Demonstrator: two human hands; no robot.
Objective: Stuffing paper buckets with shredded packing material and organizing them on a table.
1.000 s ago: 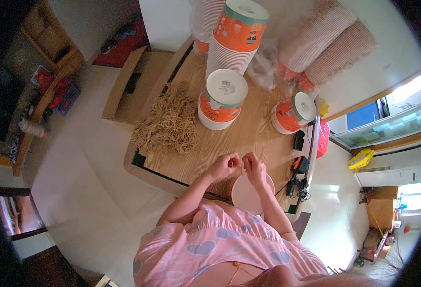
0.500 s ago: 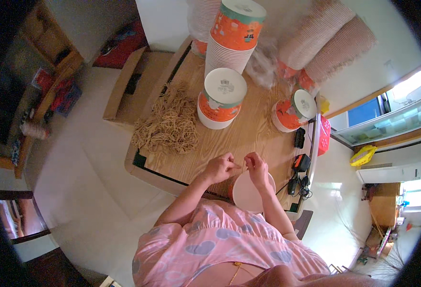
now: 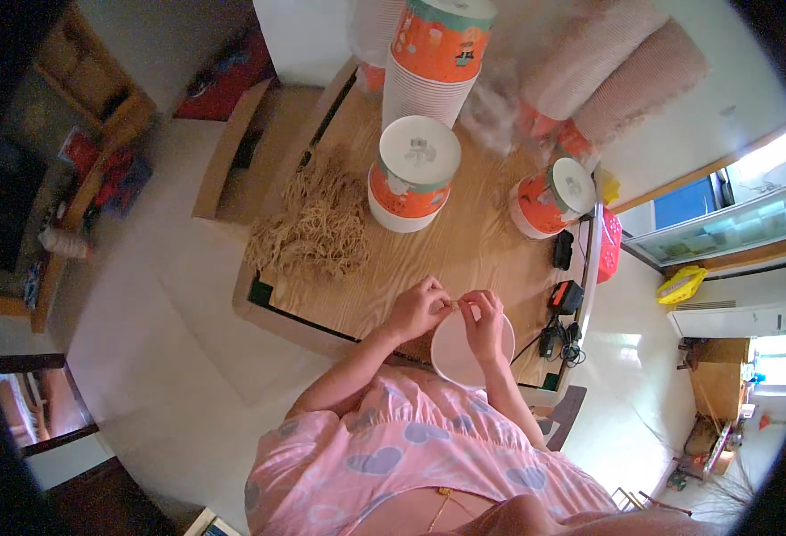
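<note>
My left hand (image 3: 418, 308) and my right hand (image 3: 484, 323) meet near the table's front edge. Both are closed in a pinch, fingertips close together on a short bit of tan string (image 3: 453, 305). A white round paper tub (image 3: 451, 353) stands just below them against my body, partly covered by my right hand and wrist. Left of centre lies a tangled heap of tan string (image 3: 312, 223). Beyond my hands, an upside-down orange and white paper tub (image 3: 411, 198) stands on the table, and a similar orange tub (image 3: 543, 207) is to its right.
At the back rises a tall stack of paper tubs (image 3: 428, 94); bagged stacks of tubs (image 3: 594, 67) lean at the back right. A black adapter with cables (image 3: 561, 313) lies along the right edge of the wooden table (image 3: 402, 263). An open cardboard box (image 3: 263, 147) adjoins the left side.
My fingertips have come closer together on the string, with the right hand shifting slightly down. The view has tilted a little; the tubs and heap stay in place.
</note>
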